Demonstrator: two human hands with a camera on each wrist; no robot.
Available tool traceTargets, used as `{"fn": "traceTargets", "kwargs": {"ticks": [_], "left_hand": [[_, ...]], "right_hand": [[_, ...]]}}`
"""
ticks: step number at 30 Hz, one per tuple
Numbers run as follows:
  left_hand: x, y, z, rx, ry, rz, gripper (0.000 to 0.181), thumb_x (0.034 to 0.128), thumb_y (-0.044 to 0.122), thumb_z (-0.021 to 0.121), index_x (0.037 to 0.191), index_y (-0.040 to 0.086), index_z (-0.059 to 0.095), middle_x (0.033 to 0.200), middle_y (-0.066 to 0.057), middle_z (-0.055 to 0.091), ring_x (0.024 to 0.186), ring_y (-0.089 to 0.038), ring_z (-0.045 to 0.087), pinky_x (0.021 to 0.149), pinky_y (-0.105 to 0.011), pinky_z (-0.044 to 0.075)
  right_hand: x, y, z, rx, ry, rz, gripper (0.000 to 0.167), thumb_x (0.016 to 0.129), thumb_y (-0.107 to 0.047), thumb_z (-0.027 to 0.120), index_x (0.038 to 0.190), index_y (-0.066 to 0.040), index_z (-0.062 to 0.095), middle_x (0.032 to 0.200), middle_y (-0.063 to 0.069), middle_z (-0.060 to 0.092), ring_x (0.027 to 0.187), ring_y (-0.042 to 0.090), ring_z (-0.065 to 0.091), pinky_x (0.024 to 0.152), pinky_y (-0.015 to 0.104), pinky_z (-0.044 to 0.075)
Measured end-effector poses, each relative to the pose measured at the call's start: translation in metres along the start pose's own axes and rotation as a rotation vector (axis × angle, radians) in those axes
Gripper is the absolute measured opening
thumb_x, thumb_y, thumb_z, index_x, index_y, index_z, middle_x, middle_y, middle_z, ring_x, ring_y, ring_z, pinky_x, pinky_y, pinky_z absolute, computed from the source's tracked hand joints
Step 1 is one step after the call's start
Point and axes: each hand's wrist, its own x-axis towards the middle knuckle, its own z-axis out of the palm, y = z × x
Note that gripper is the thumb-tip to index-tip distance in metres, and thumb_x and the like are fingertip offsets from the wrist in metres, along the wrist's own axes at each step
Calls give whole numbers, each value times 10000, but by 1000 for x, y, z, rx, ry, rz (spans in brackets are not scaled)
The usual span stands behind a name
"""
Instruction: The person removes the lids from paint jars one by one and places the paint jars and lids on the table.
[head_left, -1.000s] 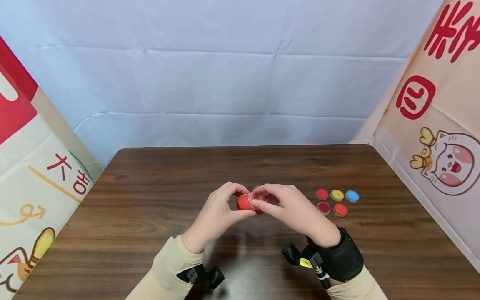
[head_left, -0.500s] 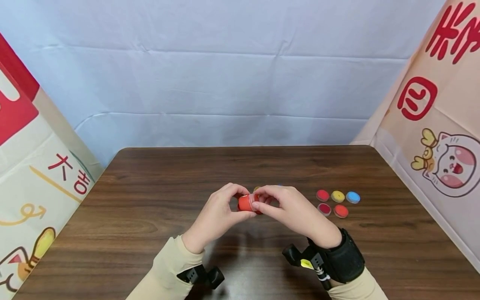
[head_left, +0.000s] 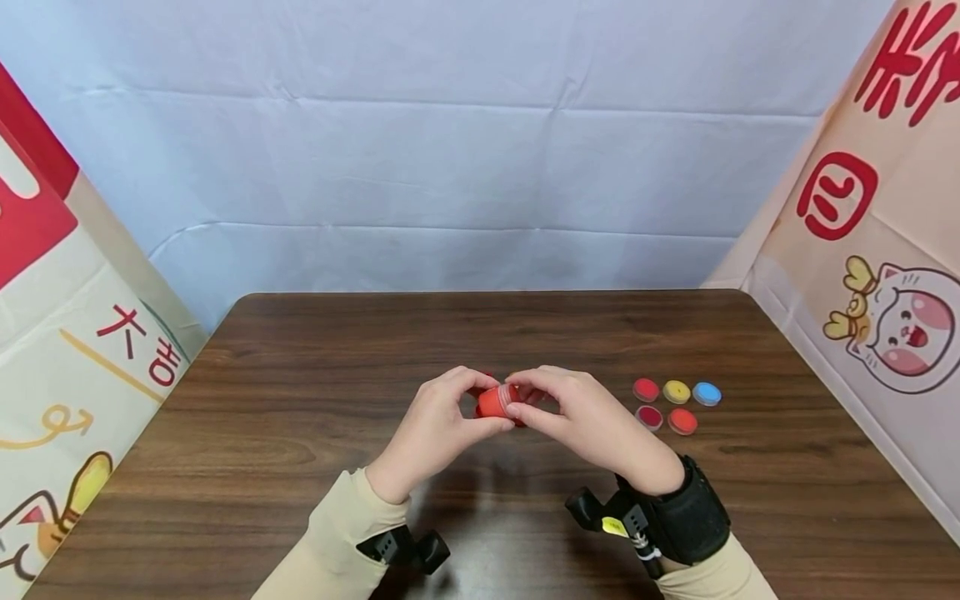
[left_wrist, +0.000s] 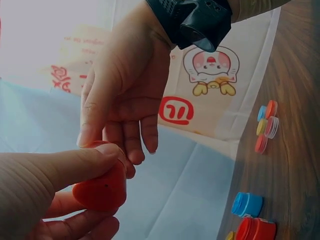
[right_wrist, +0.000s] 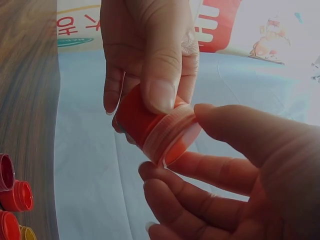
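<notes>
In the head view, both hands meet over the middle of the table around a small orange-red paint jar point(head_left: 493, 403). My left hand point(head_left: 442, 417) grips the jar's body between thumb and fingers. From the other side my right hand point(head_left: 577, 408) pinches the clear screw lid point(right_wrist: 172, 132) with thumb and fingertips. The jar point(right_wrist: 140, 117) lies tilted on its side in the air, its lid end toward the right hand. Lid and jar are together; whether the thread is loosened cannot be told. The left wrist view shows the jar's rounded bottom.
To the right lie several round lids: red point(head_left: 646, 389), yellow point(head_left: 677, 392), blue point(head_left: 707, 393), dark red point(head_left: 648, 417) and orange-red point(head_left: 682, 422). Other paint jars, among them a blue jar point(left_wrist: 247, 204) and a red jar point(left_wrist: 256, 230), stand on the table, mostly hidden behind the hands in the head view.
Both hands keep nearly the same place and hold on the jar. The jar has shifted very slightly to the right.
</notes>
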Motion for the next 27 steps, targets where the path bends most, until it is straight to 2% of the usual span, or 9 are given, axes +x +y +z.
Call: {"fn": "traceTargets", "kwargs": {"ticks": [4,7,12,17,21,27], "left_hand": [[0,0,0,-2,9,9,318,686,214,838,951,126,686,887,86,626,779,-59,557,629,-227,466],[0,0,0,-13,8,0,322,696,216,831,963,139,669,899,90,615,777,-63,543,630,-229,454],[0,1,2,-20,14,-21,359,692,175,834,975,152,614,929,88,562,809,-84,517,674,-251,444],[0,0,4,-1,44,4,370,666,142,848,942,127,601,911,78,545,774,-120,501,640,-245,425],[0,-1,5,23,68,43,350,650,159,858,904,123,620,855,85,548,719,-67,465,594,-221,401],[0,-3,4,13,56,56,327,661,179,854,897,132,632,828,94,552,726,-51,481,593,-215,409]], "right_hand": [[-1,1,-1,0,-10,4,309,902,-272,620,1160,-102,624,948,-68,619,853,78,577,690,245,497],[0,1,-1,20,-5,46,377,894,-309,624,1195,-84,605,936,-69,627,847,75,581,697,254,498],[2,0,0,61,19,110,342,877,-328,643,1126,-93,631,853,-83,632,769,62,585,677,260,503],[1,-1,1,50,18,83,274,874,-301,649,1051,-92,647,808,-93,616,736,57,568,659,253,499],[0,-2,0,36,22,56,257,877,-295,645,1050,-104,650,815,-97,607,749,56,561,664,250,494],[0,-1,-1,28,10,33,256,880,-280,644,1072,-110,650,829,-100,603,754,57,555,663,246,488]]}}
